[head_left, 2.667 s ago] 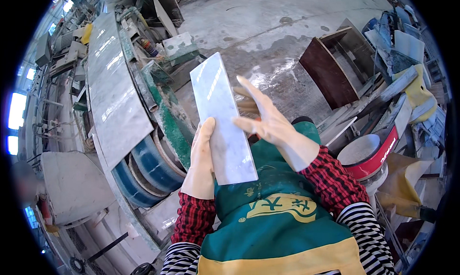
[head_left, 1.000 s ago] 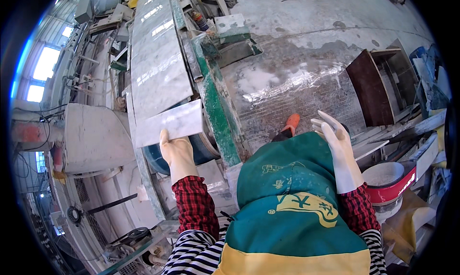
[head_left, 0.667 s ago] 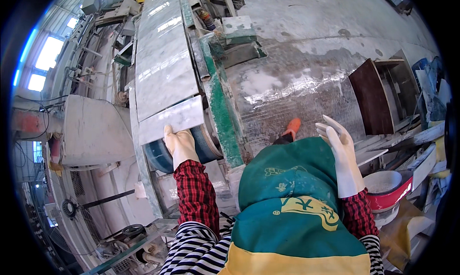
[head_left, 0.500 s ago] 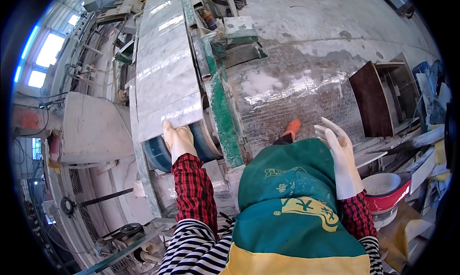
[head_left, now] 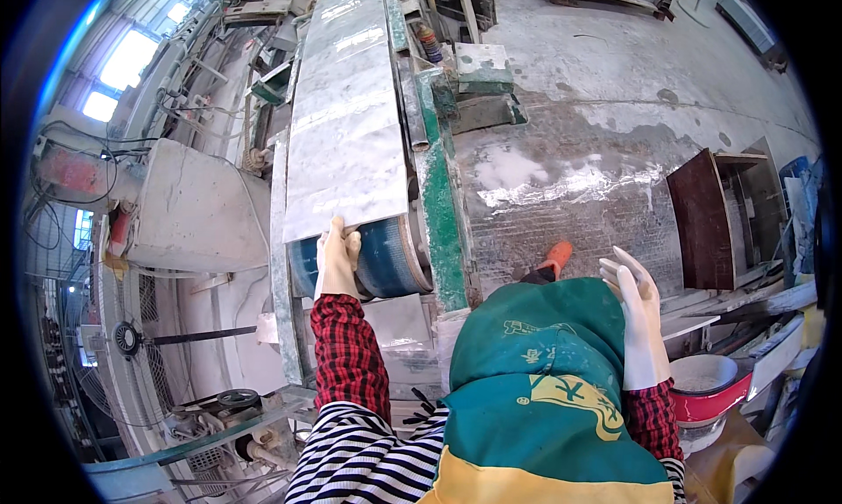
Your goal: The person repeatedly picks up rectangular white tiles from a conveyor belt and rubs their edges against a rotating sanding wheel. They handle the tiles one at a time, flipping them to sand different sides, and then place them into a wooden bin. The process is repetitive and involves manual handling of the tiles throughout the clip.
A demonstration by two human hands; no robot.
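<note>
Two gloved hands are ours here, both in cream rubber. Our left hand [head_left: 338, 257] reaches up to the near edge of a pale grey marble slab [head_left: 351, 199], touching it with the fingers drawn close together; we cannot tell whether they grip it or only press against it. The slab lies flat at twelve o'clock from that hand, at the near end of a row of glossy marble slabs [head_left: 342, 83] running away from us along the conveyor. Just below its edge, at three o'clock from the left hand, curves the blue conveyor belt [head_left: 393, 260], and beyond that, also at three, stands a green-painted rail [head_left: 443, 228], chipped and dusty.

Our right hand [head_left: 643, 318] holds nothing and hangs wide, fingers apart, well away from the slab between three and four o'clock from the left hand. Our green apron [head_left: 535, 355] spreads at eight o'clock from it, and an orange shoe [head_left: 559, 256] shows on the wet floor [head_left: 579, 228] at ten. A dark brown panel [head_left: 702, 219] stands at one o'clock, and a red-banded bucket [head_left: 712, 406] sits near the wrist, at five.
</note>
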